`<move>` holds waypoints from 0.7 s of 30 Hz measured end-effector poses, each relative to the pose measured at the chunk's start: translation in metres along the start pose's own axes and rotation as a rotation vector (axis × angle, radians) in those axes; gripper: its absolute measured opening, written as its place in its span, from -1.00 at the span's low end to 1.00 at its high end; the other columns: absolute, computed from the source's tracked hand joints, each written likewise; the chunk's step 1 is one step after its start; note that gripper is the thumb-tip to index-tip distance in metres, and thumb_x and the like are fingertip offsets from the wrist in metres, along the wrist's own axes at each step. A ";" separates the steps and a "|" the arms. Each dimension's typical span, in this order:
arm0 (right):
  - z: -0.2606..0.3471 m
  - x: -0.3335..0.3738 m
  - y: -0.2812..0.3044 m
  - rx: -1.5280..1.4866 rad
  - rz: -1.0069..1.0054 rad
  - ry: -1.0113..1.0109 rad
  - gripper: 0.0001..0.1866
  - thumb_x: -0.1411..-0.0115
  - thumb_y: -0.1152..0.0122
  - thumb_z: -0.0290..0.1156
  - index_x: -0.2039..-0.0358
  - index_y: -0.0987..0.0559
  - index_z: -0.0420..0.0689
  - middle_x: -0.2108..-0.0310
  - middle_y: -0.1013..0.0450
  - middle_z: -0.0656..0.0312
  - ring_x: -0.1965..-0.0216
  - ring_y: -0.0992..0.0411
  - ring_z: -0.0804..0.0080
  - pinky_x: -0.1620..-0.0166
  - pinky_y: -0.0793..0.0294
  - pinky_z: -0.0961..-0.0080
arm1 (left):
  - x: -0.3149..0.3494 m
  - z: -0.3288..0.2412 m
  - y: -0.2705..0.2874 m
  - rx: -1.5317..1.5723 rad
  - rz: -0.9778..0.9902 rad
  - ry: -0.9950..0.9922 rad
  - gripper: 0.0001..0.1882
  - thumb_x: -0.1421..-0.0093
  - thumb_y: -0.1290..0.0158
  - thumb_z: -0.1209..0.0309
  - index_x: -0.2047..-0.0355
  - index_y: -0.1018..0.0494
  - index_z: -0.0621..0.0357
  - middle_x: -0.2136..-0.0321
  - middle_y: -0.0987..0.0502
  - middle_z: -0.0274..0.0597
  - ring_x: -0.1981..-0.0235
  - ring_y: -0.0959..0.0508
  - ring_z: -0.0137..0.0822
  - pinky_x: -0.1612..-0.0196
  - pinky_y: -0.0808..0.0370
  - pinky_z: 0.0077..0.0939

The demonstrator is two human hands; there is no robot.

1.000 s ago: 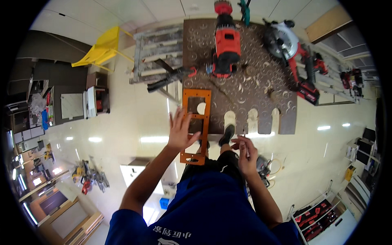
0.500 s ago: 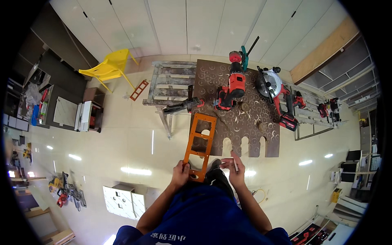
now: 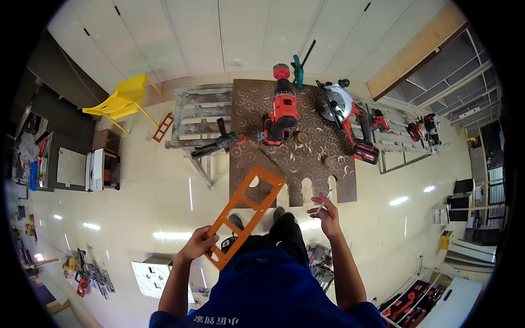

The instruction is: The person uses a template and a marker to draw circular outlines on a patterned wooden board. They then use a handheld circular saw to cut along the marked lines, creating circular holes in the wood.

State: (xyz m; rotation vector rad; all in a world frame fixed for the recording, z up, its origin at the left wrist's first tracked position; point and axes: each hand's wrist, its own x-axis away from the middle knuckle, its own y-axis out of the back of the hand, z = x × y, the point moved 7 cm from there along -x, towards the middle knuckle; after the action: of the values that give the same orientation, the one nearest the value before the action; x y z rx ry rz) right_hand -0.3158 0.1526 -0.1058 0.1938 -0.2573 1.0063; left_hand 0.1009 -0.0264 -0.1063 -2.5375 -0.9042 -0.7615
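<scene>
My left hand [image 3: 198, 244] grips the lower end of an orange flat template frame [image 3: 269, 174] with square openings. The frame slants up to the right, its far end over the near part of a brown board [image 3: 251, 117]. Ring marks cover this board, and rounded slots are cut into its near edge. My right hand [image 3: 328, 217] is raised just off that edge, fingers bent around a thin, pale pencil-like stick [image 3: 319, 208]. Farther back on the board stand a red cordless drill [image 3: 285, 112] with a red hole saw and a circular saw [image 3: 338, 104].
A black clamp-like tool [image 3: 219, 145] lies at the board's left edge; a teal clamp [image 3: 298, 72] is at its back. Slatted benches [image 3: 199, 112] support the board. More red power tools [image 3: 379, 121] lie right. A yellow chair [image 3: 123, 101] stands far left, another orange frame [image 3: 163, 127] nearby.
The orange frame has swung from nearly upright to a slant, its lower end moving left with my left hand. My right hand has shifted slightly right and up, still with the stick. The view has shifted.
</scene>
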 end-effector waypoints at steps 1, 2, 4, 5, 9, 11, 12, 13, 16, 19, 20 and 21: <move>-0.005 -0.008 0.003 0.029 0.015 -0.032 -0.30 -0.20 0.24 -0.73 -0.39 -0.22 -0.15 -0.16 -0.41 0.00 0.23 -0.62 0.21 0.17 -0.62 0.40 | -0.011 -0.001 -0.019 -0.016 -0.003 -0.042 -0.83 -0.38 -0.12 0.33 0.27 -0.45 0.16 0.67 -0.41 -0.44 0.70 -0.44 -0.58 0.64 -0.39 -0.62; -0.009 -0.020 0.008 0.056 0.027 -0.054 -0.33 -0.22 0.26 -0.72 -0.39 -0.23 -0.16 -0.16 -0.41 0.01 0.25 -0.62 0.23 0.19 -0.61 0.42 | -0.026 -0.010 -0.039 -0.038 -0.004 -0.093 -0.83 -0.38 -0.12 0.34 0.28 -0.44 0.16 0.67 -0.41 -0.44 0.70 -0.44 -0.57 0.64 -0.39 -0.62; -0.011 -0.046 0.022 0.040 -0.019 -0.063 -0.43 -0.25 0.20 -0.68 -0.29 -0.34 -0.22 -0.01 -0.50 0.04 0.35 -0.61 0.31 0.32 -0.60 0.46 | -0.051 -0.041 -0.088 0.046 0.004 -0.077 -0.82 -0.38 -0.10 0.35 0.30 -0.41 0.18 0.65 -0.42 -0.42 0.69 -0.45 -0.57 0.63 -0.40 -0.61; -0.007 -0.066 0.030 0.061 -0.018 -0.071 -0.47 -0.25 0.18 -0.67 -0.25 -0.38 -0.24 0.04 -0.53 0.05 0.37 -0.60 0.34 0.34 -0.59 0.47 | -0.072 -0.044 -0.104 0.041 -0.005 -0.088 -0.80 -0.39 -0.09 0.33 0.31 -0.40 0.19 0.63 -0.43 -0.39 0.69 -0.45 -0.57 0.63 -0.40 -0.60; 0.013 -0.138 0.048 0.321 0.001 0.011 -0.67 -0.26 0.01 -0.57 -0.01 -0.55 -0.24 0.33 -0.60 0.12 0.46 -0.58 0.37 0.41 -0.55 0.42 | -0.131 -0.075 -0.161 -0.003 -0.201 -0.219 -0.76 -0.36 -0.12 0.32 0.32 -0.40 0.25 0.60 -0.49 -0.31 0.67 -0.51 -0.50 0.62 -0.46 -0.53; 0.027 -0.168 0.049 0.510 0.021 0.128 -0.73 -0.26 -0.01 -0.53 0.06 -0.56 -0.22 0.38 -0.59 0.02 0.43 -0.60 0.20 0.38 -0.54 0.34 | -0.152 -0.091 -0.183 -0.076 -0.327 -0.276 -0.75 -0.35 -0.13 0.32 0.31 -0.42 0.28 0.58 -0.52 -0.26 0.66 -0.52 -0.49 0.62 -0.48 -0.50; 0.034 -0.182 0.052 0.615 0.022 0.215 -0.75 -0.24 -0.04 -0.51 0.09 -0.56 -0.22 0.40 -0.58 -0.03 0.41 -0.60 0.12 0.36 -0.53 0.29 | -0.164 -0.097 -0.193 -0.129 -0.372 -0.282 -0.75 -0.34 -0.13 0.31 0.31 -0.42 0.29 0.57 -0.54 -0.23 0.64 -0.54 -0.47 0.60 -0.48 -0.48; 0.039 -0.192 0.052 0.710 0.021 0.301 -0.77 -0.21 -0.06 -0.50 0.13 -0.56 -0.21 0.41 -0.57 -0.08 0.38 -0.61 0.03 0.34 -0.53 0.24 | -0.173 -0.103 -0.202 -0.190 -0.420 -0.285 -0.74 -0.33 -0.14 0.31 0.31 -0.43 0.30 0.57 -0.55 -0.21 0.62 -0.55 -0.45 0.58 -0.48 -0.47; 0.053 -0.229 0.059 0.674 0.078 0.315 -0.81 -0.17 -0.10 -0.46 0.20 -0.54 -0.22 0.38 -0.53 -0.20 0.29 -0.57 -0.13 0.27 -0.52 0.14 | -0.205 -0.084 -0.215 -0.238 -0.550 -0.292 -0.73 -0.31 -0.17 0.30 0.33 -0.46 0.32 0.57 -0.55 -0.13 0.54 -0.58 -0.37 0.48 -0.46 -0.40; 0.079 -0.227 0.074 0.646 0.117 0.369 -0.78 -0.16 -0.16 -0.46 0.18 -0.60 -0.20 0.36 -0.57 -0.14 0.29 -0.61 -0.01 0.20 -0.57 0.21 | -0.208 -0.084 -0.225 -0.258 -0.676 -0.264 -0.73 -0.30 -0.17 0.30 0.32 -0.48 0.31 0.57 -0.55 -0.12 0.54 -0.54 -0.38 0.46 -0.45 -0.40; 0.095 -0.219 0.082 0.630 0.132 0.393 -0.78 -0.16 -0.17 -0.47 0.17 -0.61 -0.20 0.35 -0.57 -0.14 0.29 -0.61 0.01 0.19 -0.58 0.23 | -0.206 -0.085 -0.229 -0.238 -0.687 -0.266 -0.74 -0.31 -0.17 0.31 0.32 -0.48 0.31 0.56 -0.56 -0.13 0.55 -0.54 -0.39 0.47 -0.45 -0.41; 0.103 -0.215 0.094 0.522 0.154 0.457 -0.79 -0.16 -0.21 -0.56 0.18 -0.65 -0.21 0.37 -0.62 0.03 0.36 -0.62 0.27 0.23 -0.59 0.41 | -0.202 -0.083 -0.230 -0.219 -0.699 -0.268 -0.74 -0.31 -0.16 0.31 0.32 -0.48 0.31 0.56 -0.56 -0.15 0.55 -0.53 -0.40 0.47 -0.44 -0.42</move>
State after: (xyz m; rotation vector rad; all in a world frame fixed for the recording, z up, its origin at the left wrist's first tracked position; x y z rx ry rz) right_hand -0.5178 -0.0002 -0.0683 0.4126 0.4195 1.2274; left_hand -0.2138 0.0077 -0.1277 -2.5375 -1.9491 -0.7344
